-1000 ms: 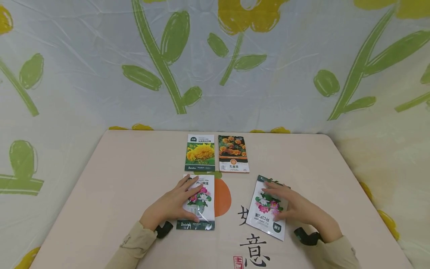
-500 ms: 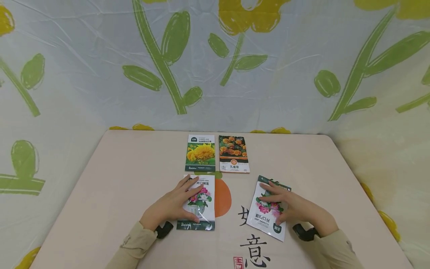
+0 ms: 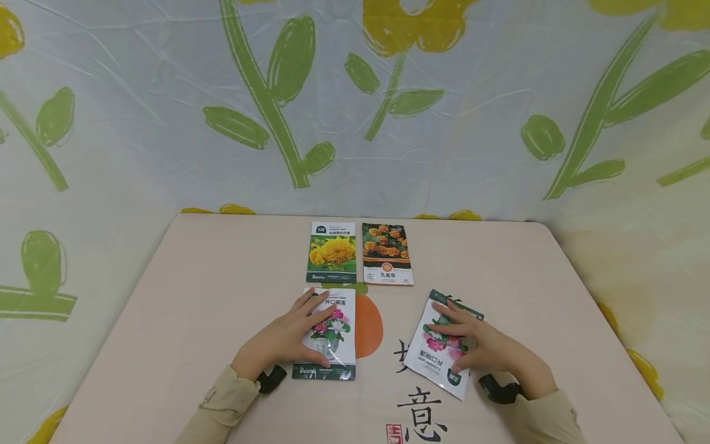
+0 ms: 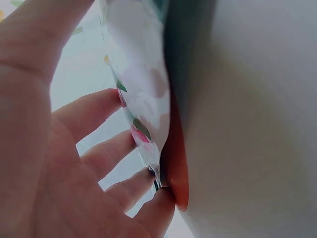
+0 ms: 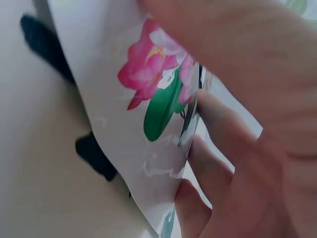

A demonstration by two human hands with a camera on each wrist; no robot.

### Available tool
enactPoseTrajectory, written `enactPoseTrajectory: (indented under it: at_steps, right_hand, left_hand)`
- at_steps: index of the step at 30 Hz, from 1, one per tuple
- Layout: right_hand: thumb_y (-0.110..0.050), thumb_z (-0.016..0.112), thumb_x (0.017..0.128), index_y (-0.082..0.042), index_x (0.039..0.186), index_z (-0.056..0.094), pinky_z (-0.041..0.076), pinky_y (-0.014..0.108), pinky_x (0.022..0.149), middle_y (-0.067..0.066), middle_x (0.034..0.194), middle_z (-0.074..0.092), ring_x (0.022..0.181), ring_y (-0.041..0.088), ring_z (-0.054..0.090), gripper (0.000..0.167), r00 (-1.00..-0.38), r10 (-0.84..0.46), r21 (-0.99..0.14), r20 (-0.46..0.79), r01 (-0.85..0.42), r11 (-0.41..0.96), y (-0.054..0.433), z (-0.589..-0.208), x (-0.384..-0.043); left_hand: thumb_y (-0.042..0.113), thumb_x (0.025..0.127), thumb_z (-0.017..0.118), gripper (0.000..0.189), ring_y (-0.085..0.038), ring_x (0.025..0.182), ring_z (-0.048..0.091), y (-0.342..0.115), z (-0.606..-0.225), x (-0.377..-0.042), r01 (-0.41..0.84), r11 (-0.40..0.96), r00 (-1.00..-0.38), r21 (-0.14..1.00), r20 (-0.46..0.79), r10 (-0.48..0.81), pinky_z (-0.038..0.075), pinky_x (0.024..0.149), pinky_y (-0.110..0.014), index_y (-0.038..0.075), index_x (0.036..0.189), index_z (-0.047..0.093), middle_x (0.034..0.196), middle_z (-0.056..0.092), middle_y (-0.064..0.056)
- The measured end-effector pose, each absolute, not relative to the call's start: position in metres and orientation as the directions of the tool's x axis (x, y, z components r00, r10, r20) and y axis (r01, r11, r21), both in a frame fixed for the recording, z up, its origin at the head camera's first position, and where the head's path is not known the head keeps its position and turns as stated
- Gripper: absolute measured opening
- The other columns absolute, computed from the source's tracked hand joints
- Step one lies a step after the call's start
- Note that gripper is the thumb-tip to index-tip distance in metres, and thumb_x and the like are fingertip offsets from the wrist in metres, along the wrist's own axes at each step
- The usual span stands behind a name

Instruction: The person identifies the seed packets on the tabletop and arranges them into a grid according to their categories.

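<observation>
My left hand (image 3: 288, 338) rests spread on a white and green flower seed packet (image 3: 342, 327), which lies upright just below the middle of the table. Its fingertips touch the packet's face in the left wrist view, where the packet (image 4: 138, 59) appears edge-on. To the right, my right hand (image 3: 490, 346) lies with spread fingers on a matching seed packet (image 3: 429, 365). This one is upside down and tilted, its top slanting to the left. Pink lotus blooms show on that packet (image 5: 124, 109) in the right wrist view, with my fingertips against it.
At the back, a yellow-flower seed packet (image 3: 331, 253) and an orange marigold packet (image 3: 386, 254) lie side by side. The pale tabletop (image 3: 222, 265) bears a printed orange fruit (image 3: 368, 327) and black characters (image 3: 420, 414). A flower-patterned cloth (image 3: 471, 123) hangs behind.
The right packet has turned slightly under my right hand, its printed foot shifting right and its lower end left. My left hand and its packet stay put.
</observation>
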State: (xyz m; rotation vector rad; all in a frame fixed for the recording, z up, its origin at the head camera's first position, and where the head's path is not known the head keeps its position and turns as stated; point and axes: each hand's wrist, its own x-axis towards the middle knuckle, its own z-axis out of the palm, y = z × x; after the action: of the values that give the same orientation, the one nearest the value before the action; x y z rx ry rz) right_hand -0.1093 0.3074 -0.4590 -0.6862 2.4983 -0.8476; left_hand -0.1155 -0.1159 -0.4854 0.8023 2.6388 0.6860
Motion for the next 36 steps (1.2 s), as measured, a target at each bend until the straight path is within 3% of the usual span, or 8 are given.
enactPoseTrajectory:
  at_steps: [6,17,28,36]
  right_hand:
    - [-0.036,0.085,0.073,-0.023,0.139,0.060,0.017,0.078,0.103,0.013,0.162,0.025,0.145,0.053,0.007,0.072,-0.819,-0.542,-0.661,-0.188,-0.303,0.687,0.301,-0.461,-0.105]
    - [-0.037,0.087,0.071,-0.014,0.136,0.063,0.025,0.077,0.101,0.022,0.156,0.032,0.139,0.058,0.018,0.073,-0.849,-0.526,-0.586,-0.050,-0.401,0.704,0.289,-0.465,-0.097]
    - [-0.050,0.085,0.070,-0.020,0.136,0.063,0.033,0.077,0.093,0.018,0.153,0.038,0.131,0.054,0.032,0.076,-0.906,-0.422,-0.447,-0.033,-0.364,0.817,0.275,-0.464,-0.089]
    - [-0.057,0.082,0.070,-0.025,0.133,0.064,0.040,0.067,0.086,0.014,0.150,0.042,0.122,0.049,0.040,0.073,-0.933,-0.360,-0.330,-0.015,-0.335,0.882,0.271,-0.471,-0.087]
  left_hand:
    - [0.068,0.070,0.076,0.104,-0.032,0.152,0.000,-0.116,-0.485,-0.115,0.433,0.731,-0.802,0.527,-0.145,0.579,0.042,0.102,-0.060,0.030,0.156,0.033,0.166,0.012,0.000]
    - [0.067,0.070,0.077,0.104,-0.032,0.152,0.000,-0.116,-0.483,-0.115,0.430,0.727,-0.800,0.536,-0.146,0.582,0.041,0.103,-0.060,0.029,0.156,0.033,0.166,0.012,0.000]
    - [0.067,0.070,0.077,0.104,-0.030,0.152,0.000,-0.117,-0.484,-0.114,0.432,0.726,-0.799,0.534,-0.146,0.583,0.040,0.104,-0.060,0.029,0.156,0.032,0.166,0.012,0.001]
    - [0.066,0.070,0.078,0.104,-0.031,0.152,0.000,-0.116,-0.484,-0.115,0.431,0.731,-0.800,0.529,-0.150,0.581,0.041,0.103,-0.061,0.030,0.156,0.032,0.166,0.012,0.001]
